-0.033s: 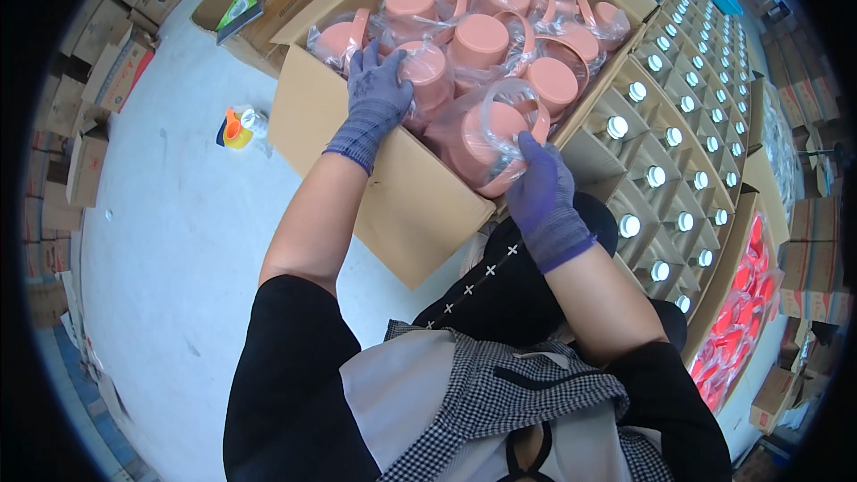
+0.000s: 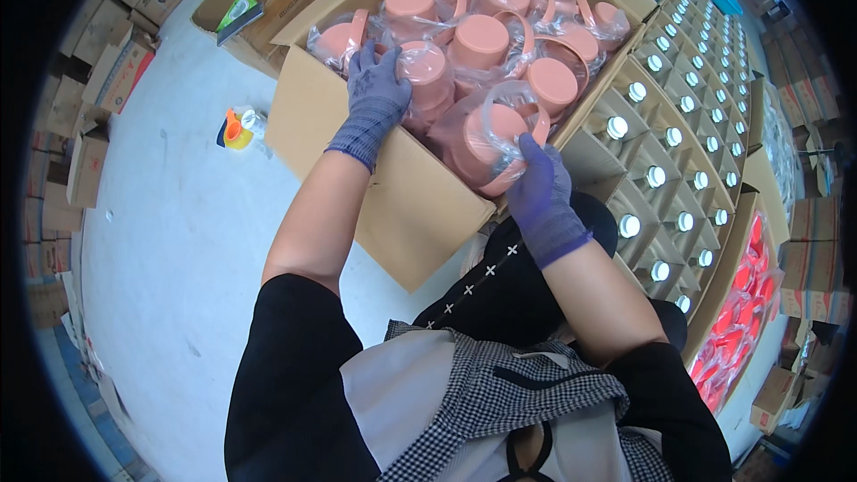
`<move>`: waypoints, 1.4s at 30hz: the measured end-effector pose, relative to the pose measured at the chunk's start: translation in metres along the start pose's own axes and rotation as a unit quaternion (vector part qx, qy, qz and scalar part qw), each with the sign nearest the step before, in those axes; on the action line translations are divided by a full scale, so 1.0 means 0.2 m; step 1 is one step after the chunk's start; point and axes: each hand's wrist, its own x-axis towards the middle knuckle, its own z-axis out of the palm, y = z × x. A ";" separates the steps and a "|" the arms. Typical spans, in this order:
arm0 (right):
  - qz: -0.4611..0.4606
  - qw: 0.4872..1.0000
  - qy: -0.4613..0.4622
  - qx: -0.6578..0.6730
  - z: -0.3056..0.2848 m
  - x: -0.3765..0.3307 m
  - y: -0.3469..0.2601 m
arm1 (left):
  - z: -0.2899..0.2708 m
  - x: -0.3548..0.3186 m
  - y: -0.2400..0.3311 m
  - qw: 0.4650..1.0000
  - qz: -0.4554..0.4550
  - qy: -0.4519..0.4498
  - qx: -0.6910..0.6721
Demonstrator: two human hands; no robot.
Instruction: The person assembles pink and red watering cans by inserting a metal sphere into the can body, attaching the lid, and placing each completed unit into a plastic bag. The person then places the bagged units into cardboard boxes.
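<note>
Pink loop-handled lids [image 2: 480,38], many of them in clear plastic bags [image 2: 439,134], fill an open cardboard carton [image 2: 428,219] in front of the person, packed close together with their round flat ends facing up. The left hand [image 2: 378,85], in a grey-purple knit glove, lies over the carton's near left edge; its fingers are extended and slightly apart, and it rests against the side of a bagged lid [image 2: 422,64]. The right hand [image 2: 540,180], gloved alike, is at the near corner, its thumb laid on the wrapping of the nearest lid [image 2: 471,153], which sits tilted there; its other fingers are mostly hidden, so I cannot tell how far they are closed. Just right of the carton, white-capped bottles [image 2: 629,226] stand upright between cardboard dividers [image 2: 596,163]. Nearer the person on that side, a box holds red plastic-wrapped items [image 2: 734,314]. Beyond the left hand, a smaller open carton [image 2: 284,34] stands on the pale floor [image 2: 178,259].
</note>
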 end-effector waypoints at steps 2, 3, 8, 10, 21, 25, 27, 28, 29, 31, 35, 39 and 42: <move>-0.021 0.999 0.019 -0.020 -0.02 0.04 0.04 | 0.03 0.03 -0.01 0.998 -0.029 0.039 -0.032; -0.005 1.000 0.020 0.000 -0.03 0.06 0.05 | 0.03 0.05 -0.01 0.996 -0.053 0.055 -0.042; 0.094 0.992 0.038 0.081 -0.04 0.18 -0.01 | 0.03 0.08 -0.01 0.985 -0.127 0.081 -0.082; 0.056 0.995 0.034 0.075 0.01 0.19 -0.01 | 0.01 0.08 0.01 0.985 -0.123 0.062 -0.104; 0.166 0.961 -0.216 0.046 -0.14 -0.14 0.06 | -0.05 0.11 -0.03 0.970 -0.138 -0.054 -0.191; 0.187 0.952 -0.232 0.074 -0.32 -0.36 -0.20 | -0.17 0.23 -0.03 0.790 -0.233 -0.197 -0.532; 0.135 0.954 -0.267 0.028 -0.40 -0.49 -0.28 | -0.31 0.30 0.02 0.735 -0.254 -0.223 -0.587; 0.113 0.950 -0.290 0.011 -0.43 -0.55 -0.31 | -0.40 0.32 0.07 0.746 -0.233 -0.200 -0.591; 0.110 0.952 -0.285 -0.004 -0.47 -0.59 -0.33 | -0.52 0.34 0.11 0.760 -0.213 -0.215 -0.575; 0.101 0.949 -0.297 -0.020 -0.51 -0.63 -0.38 | -0.81 0.39 0.20 0.825 -0.134 -0.212 -0.506; -0.050 0.943 -0.301 -0.134 -0.43 -0.49 -0.51 | -1.58 0.38 0.36 0.873 0.205 -0.176 -0.406; 0.041 0.975 -0.207 -0.066 -0.11 -0.14 -0.60 | -2.34 0.28 0.52 0.837 0.379 -0.121 -0.375; 0.052 0.975 -0.193 0.101 0.05 0.12 -0.67 | -2.62 0.22 0.63 0.873 0.357 0.051 -0.330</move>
